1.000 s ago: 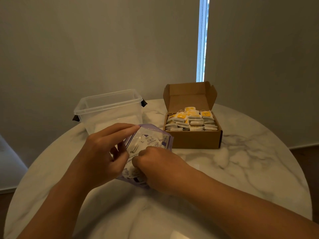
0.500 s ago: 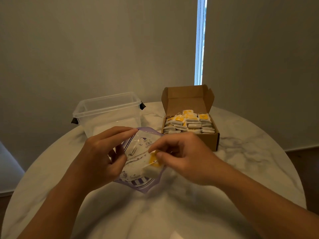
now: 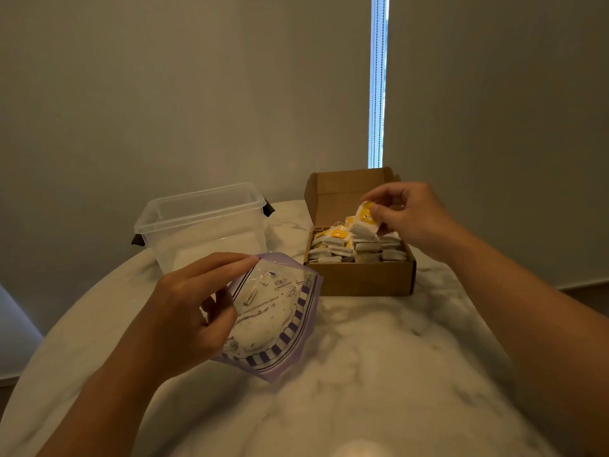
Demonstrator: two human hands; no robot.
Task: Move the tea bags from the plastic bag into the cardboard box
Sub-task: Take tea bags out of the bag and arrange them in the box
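Note:
My left hand [image 3: 184, 311] holds up the clear plastic bag [image 3: 276, 318] with purple print, above the marble table; the bag looks nearly flat and I see no tea bag inside it. My right hand [image 3: 408, 216] pinches a white tea bag [image 3: 362, 224] with a yellow tag over the open cardboard box [image 3: 362, 278]. Rows of several tea bags [image 3: 342, 247] fill the box, whose lid flap stands up at the back.
A clear plastic tub [image 3: 201, 229] with black clips stands at the back left of the round marble table [image 3: 379, 374]. A wall and a window blind with a narrow bright gap rise behind the table.
My right hand pulled a tea bag out of the plastic bag and carried it right and away, to above the box. My left hand keeps the bag in about the same place.

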